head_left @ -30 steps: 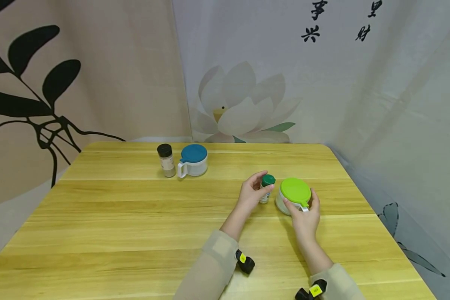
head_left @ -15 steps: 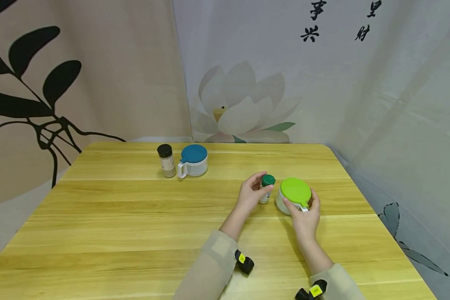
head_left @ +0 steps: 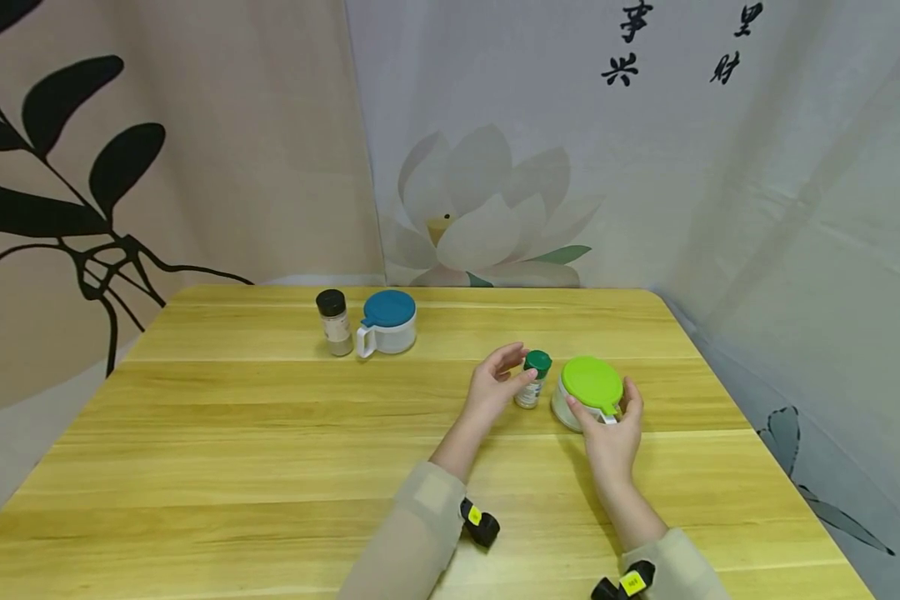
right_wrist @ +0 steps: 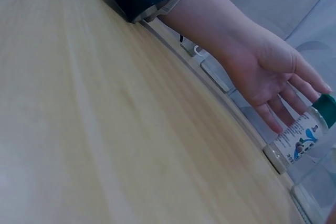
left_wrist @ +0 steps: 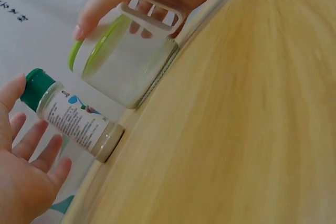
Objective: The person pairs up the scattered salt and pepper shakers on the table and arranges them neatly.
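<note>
A small spice shaker [head_left: 532,390] with a green cap and printed label stands upright on the table. My left hand [head_left: 491,390] is just left of it, fingers spread and loosely bent; in the left wrist view the thumb tip meets the edge of the green cap while the other fingers stay off the bottle. Right of the shaker is a clear seasoning jar [left_wrist: 118,72] with a lime-green lid and white handle. My right hand [head_left: 612,437] holds this jar from the handle side, thumb at the lid's near edge and fingers around the far side. Its base rests on the table.
Farther back on the left stand a black-capped spice shaker [head_left: 336,325] and a clear jar with a blue lid [head_left: 388,309] and white handle. They sit on a wooden table [head_left: 232,467], whose back edge meets a printed curtain [head_left: 270,150].
My left hand has loosened from the green-capped shaker and drawn slightly left, its fingers opening. The right hand and its jar stay in place.
</note>
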`<action>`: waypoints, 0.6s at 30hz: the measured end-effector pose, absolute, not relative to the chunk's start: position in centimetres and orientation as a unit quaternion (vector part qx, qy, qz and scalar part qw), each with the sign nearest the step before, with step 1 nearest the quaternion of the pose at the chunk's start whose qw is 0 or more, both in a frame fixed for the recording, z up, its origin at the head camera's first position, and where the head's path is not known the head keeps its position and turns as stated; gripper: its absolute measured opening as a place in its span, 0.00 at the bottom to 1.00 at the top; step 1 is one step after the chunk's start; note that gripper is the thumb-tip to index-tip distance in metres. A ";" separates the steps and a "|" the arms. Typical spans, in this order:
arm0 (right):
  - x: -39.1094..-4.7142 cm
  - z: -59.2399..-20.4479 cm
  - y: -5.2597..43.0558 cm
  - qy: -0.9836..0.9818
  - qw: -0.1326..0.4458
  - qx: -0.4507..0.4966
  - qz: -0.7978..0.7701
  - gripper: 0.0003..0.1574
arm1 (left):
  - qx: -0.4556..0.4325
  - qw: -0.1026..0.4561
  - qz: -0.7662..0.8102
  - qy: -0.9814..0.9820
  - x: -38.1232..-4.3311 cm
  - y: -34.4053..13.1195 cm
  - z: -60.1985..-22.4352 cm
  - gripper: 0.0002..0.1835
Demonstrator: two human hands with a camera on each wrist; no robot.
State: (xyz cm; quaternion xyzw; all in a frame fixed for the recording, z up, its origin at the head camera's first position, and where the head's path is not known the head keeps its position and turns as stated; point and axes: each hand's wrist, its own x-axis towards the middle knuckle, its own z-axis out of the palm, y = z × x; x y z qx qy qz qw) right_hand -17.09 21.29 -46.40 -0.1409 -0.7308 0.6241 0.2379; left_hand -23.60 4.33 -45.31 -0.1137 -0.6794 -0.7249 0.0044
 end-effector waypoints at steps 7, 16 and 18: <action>-17.1 -46.4 21.3 -0.732 0.260 -0.127 0.617 0.61 | -0.114 0.006 -0.727 -0.677 -23.7 3.9 -45.4 0.27; -16.9 -45.7 21.4 -0.733 0.271 -0.109 0.614 0.57 | -0.123 0.004 -0.727 -0.675 -23.6 3.3 -45.2 0.28; -16.8 -45.5 21.5 -0.735 0.275 -0.104 0.611 0.56 | -0.125 0.004 -0.727 -0.675 -23.6 3.1 -45.1 0.28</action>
